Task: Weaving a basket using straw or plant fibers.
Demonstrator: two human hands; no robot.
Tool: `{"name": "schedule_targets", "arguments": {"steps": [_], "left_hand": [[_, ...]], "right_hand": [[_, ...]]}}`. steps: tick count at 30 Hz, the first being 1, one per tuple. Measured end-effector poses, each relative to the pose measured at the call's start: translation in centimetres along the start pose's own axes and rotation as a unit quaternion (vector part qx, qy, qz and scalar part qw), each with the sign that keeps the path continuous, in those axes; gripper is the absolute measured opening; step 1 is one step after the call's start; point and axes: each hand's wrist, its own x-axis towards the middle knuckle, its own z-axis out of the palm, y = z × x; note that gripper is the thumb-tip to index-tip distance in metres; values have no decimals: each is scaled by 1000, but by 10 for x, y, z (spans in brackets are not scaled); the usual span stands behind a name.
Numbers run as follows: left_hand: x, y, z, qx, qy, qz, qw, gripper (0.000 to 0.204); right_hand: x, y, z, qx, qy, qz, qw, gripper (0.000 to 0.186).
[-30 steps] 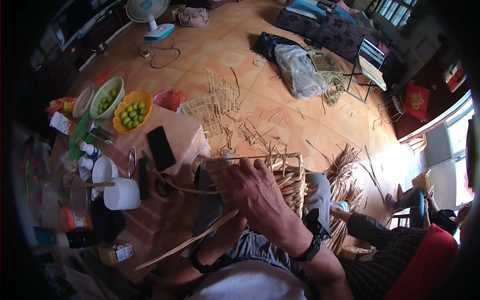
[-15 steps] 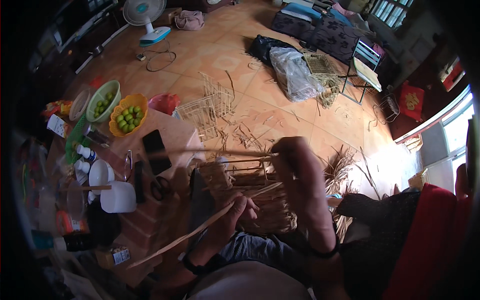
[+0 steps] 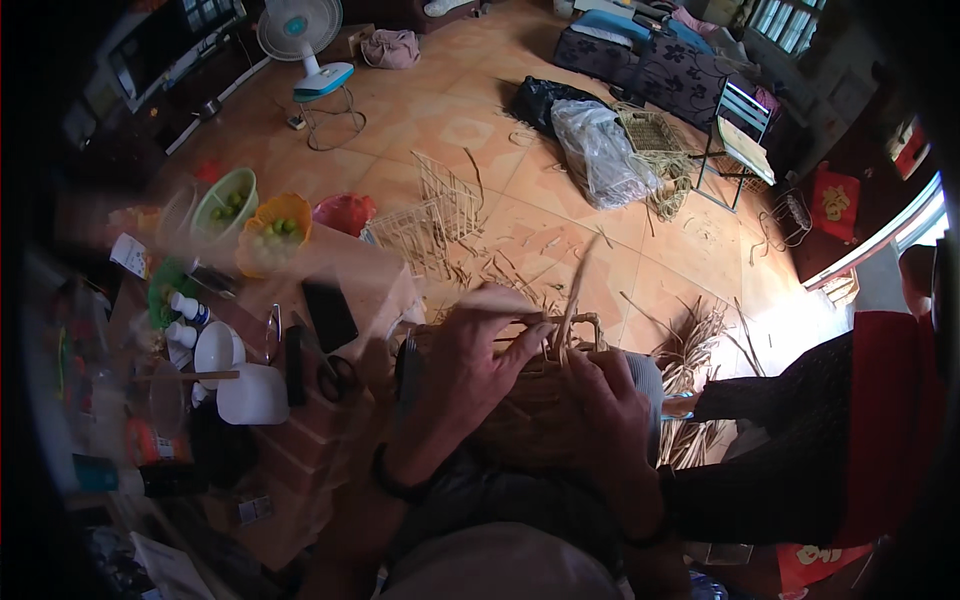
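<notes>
Hands [image 3: 610, 398] at woven basket [image 3: 525, 412], near-upright strip [image 3: 577, 287] between them, perhaps pinched

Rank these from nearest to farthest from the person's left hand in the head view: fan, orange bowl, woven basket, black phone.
1. Woven basket: right by the left hand
2. Black phone: left, on the table
3. Orange bowl: left, beyond the phone
4. Fan: far ahead, left

Head camera: left unit of a worn fisheye pair, facing down and forward over the lap [image 3: 492, 505]. Left hand [image 3: 475, 360] and right hand [image 3: 608, 400] appear near, around dial centre; forearms [image 3: 632, 490] enter from 7 and 5 o'clock. Far field: fan [image 3: 298, 30], 11 o'clock.
</notes>
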Motion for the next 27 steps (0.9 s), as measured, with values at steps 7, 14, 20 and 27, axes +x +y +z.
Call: {"name": "schedule_targets", "arguments": {"steps": [7, 14, 20, 27], "left_hand": [[25, -11, 9, -147, -103, -131, 975, 26], [50, -32, -16, -299, -330, -166, 880, 33], [56, -26, -22, -82, -389, -91, 913, 39], [33, -32, -18, -30, -344, -100, 933, 29]], "right_hand": [[0, -6, 2, -96, -66, 1, 993, 54], [16, -18, 11, -91, -212, 98, 968, 49], [27, -14, 5, -56, -181, 72, 979, 20], [2, -7, -11, 428, 5, 330, 841, 26]]}}
